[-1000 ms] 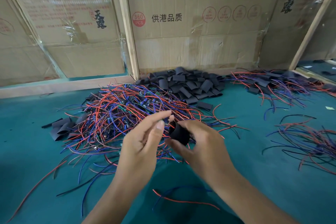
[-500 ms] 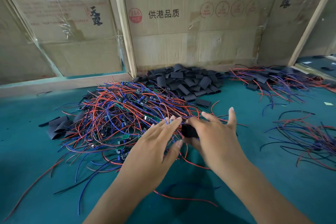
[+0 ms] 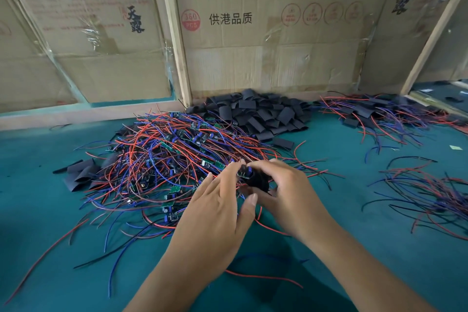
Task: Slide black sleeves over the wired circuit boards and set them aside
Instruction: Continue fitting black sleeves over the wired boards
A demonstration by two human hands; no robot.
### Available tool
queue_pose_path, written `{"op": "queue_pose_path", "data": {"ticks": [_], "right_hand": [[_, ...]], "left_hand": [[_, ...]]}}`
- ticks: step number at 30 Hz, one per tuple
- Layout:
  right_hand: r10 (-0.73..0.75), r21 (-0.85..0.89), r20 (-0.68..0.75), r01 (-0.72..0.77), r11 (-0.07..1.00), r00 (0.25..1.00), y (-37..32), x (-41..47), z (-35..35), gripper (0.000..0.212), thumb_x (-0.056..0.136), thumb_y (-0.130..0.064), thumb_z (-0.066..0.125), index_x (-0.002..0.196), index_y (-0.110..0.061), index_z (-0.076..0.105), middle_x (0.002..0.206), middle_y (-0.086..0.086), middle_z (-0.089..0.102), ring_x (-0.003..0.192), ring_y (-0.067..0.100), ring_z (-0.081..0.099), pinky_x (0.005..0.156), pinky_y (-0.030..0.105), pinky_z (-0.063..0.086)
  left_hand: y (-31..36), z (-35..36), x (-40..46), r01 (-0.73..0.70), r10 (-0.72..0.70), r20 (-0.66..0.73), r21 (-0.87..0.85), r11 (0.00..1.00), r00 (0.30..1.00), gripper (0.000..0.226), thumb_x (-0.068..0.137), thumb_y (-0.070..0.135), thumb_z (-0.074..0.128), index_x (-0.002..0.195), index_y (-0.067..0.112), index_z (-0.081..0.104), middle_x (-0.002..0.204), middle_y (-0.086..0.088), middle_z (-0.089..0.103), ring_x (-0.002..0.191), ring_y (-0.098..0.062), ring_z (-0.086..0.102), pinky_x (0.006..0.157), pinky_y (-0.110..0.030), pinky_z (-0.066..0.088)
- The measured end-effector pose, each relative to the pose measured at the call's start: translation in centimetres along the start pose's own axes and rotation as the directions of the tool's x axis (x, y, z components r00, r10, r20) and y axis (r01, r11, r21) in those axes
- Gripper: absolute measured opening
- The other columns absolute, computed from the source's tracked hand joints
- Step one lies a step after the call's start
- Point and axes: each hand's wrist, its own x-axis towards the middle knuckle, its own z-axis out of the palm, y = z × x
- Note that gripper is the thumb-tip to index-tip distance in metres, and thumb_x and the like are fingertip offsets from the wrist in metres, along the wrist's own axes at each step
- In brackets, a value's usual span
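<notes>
Now that both hands have dropped to the wire pile, the right hand (image 3: 291,192) grips a black sleeve (image 3: 258,181) while the left hand (image 3: 217,208) pinches a circuit board (image 3: 245,172) at its mouth, so insertion is beginning.

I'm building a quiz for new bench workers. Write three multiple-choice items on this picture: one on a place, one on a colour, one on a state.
1. Where does the pile of empty black sleeves lie?
A. against the cardboard wall behind the wire heap
B. at the near table edge
C. in a bin

2. What colour is the table cover?
A. grey
B. teal green
C. white

3. What is the right hand doing?
A. lying flat on the table
B. hanging idle
C. holding a black sleeve while the left hand brings a circuit board to it

Answers: 1 A, the sleeves are heaped at the foot of the cardboard. 2 B, the cover shows teal all round the wire heap. 3 C, the fingers curl round the sleeve and the board sits at its mouth.
</notes>
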Motion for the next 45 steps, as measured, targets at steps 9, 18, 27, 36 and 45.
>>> {"op": "queue_pose_path", "data": {"ticks": [9,18,27,36,45], "right_hand": [[-0.04,-0.015,-0.031,0.039,0.999,0.999,0.0,0.3,-0.3,0.022,0.084,-0.04,0.073,0.097,-0.023,0.067,0.08,-0.005,0.06,0.078,0.014,0.056,0.069,0.032,0.047],[-0.102,-0.13,-0.038,0.096,0.987,0.994,-0.3,0.3,-1.4,0.033,0.082,-0.042,0.071,0.103,-0.017,0.07,0.086,-0.002,0.064,0.08,0.015,0.059,0.073,0.035,0.047],[-0.128,-0.182,-0.077,0.113,0.977,0.989,-0.3,0.4,-1.8,0.038,0.083,-0.036,0.073,0.108,-0.009,0.07,0.091,0.007,0.065,0.083,0.026,0.062,0.073,0.046,0.052],[-0.121,-0.026,0.022,0.122,0.992,0.992,-0.3,0.4,-1.8,0.038,0.085,-0.024,0.079,0.121,-0.018,0.07,0.099,-0.001,0.064,0.09,0.007,0.059,0.08,0.017,0.044],[-0.19,0.048,0.152,0.185,0.982,0.97,-1.0,0.5,-2.6,0.04,0.085,-0.029,0.078,0.123,-0.019,0.07,0.102,-0.009,0.063,0.094,0.005,0.059,0.084,0.015,0.043]], "left_hand": [[-0.3,-0.7,0.4,-0.053,0.05,0.028,0.119,0.992,0.998,0.061,0.102,0.05,0.031,0.153,0.016,0.034,0.156,0.008,0.037,0.141,0.016,0.004,0.114,-0.006,-0.002],[-0.6,-0.6,0.6,-0.074,0.072,0.017,0.201,0.977,0.997,0.063,0.1,0.048,0.033,0.15,0.011,0.04,0.157,0.004,0.038,0.149,-0.008,0.026,0.121,-0.034,0.025],[-0.3,-0.7,0.6,-0.086,0.089,-0.002,0.234,0.968,0.996,0.054,0.099,0.044,0.038,0.142,0.013,0.05,0.148,0.003,0.051,0.142,-0.012,0.041,0.115,-0.03,0.032],[-1.3,-1.3,1.0,-0.109,0.126,-0.072,0.205,0.973,0.989,0.04,0.097,0.035,0.045,0.124,0.014,0.067,0.1,0.003,0.066,0.094,-0.022,0.062,0.079,-0.037,0.051],[-3.6,-2.2,1.2,-0.005,-0.016,-0.063,-0.32,0.947,0.998,0.04,0.098,0.042,0.038,0.13,0.03,0.059,0.136,0.022,0.056,0.137,-0.009,0.045,0.114,-0.043,0.033]]}}
